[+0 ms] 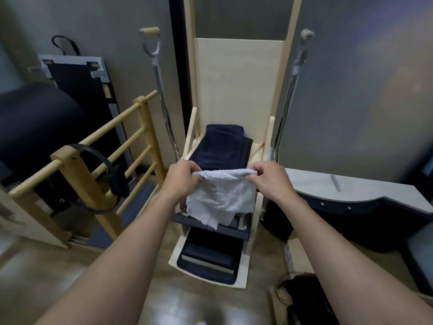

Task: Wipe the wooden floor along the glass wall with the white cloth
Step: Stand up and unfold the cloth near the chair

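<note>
Wall panels point(351, 90) behind wooden chair rig point(234, 90), wood floor point(58, 266) below. L hand point(182, 180) & R hand point(273, 181) pinching top edge of white cloth point(222, 195), mid-air, well off floor. Prep step, no wiping yet. Next: crouch, press cloth flat to floor.

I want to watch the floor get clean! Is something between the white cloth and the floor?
Yes. The left hand and right hand hold the white cloth up over the wooden chair; its dark padded steps sit right under it. Bare floor lies beside it.

Left grip point(181, 178) and right grip point(269, 181), held out ahead, pinch the white cloth point(222, 195).
</note>
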Available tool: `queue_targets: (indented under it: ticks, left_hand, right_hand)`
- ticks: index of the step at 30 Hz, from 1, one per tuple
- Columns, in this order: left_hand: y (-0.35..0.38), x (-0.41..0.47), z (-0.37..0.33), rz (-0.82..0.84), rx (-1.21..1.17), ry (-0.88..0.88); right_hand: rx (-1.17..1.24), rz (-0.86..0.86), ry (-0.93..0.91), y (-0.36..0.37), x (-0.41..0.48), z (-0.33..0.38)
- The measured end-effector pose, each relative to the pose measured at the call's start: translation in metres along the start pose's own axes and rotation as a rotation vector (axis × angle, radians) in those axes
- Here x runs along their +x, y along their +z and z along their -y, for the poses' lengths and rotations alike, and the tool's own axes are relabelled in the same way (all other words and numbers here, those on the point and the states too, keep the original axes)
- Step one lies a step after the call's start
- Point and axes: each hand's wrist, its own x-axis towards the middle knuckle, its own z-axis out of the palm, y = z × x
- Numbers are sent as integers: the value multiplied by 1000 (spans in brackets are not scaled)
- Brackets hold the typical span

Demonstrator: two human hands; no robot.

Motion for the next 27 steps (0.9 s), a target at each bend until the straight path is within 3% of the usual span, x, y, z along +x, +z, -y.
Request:
queue_targets:
  ticks: [6, 14, 16, 20, 22, 24, 27]
  left_hand:
    - [15, 164, 13, 19, -25, 45]
    - [75, 342, 21, -145, -125, -25]
    - [93, 359, 41, -73, -60, -63]
    - [126, 375, 90, 267, 205, -117]
    - [136, 392, 101, 377, 244, -146]
    - [141, 414, 103, 357, 220, -170]
    - [151, 447, 101, 168, 153, -144]
  right_hand:
    - [157, -80, 159, 35, 141, -15]
    - [163, -245, 212, 72, 324, -40]
    - [88, -195, 229, 93, 342, -60]
    - [-27, 126, 401, 150, 332, -108]
    - [-15, 196, 469, 165, 339, -121]
    - [11, 159, 477, 168, 365, -128]
    - [119, -18, 485, 165, 409, -128]
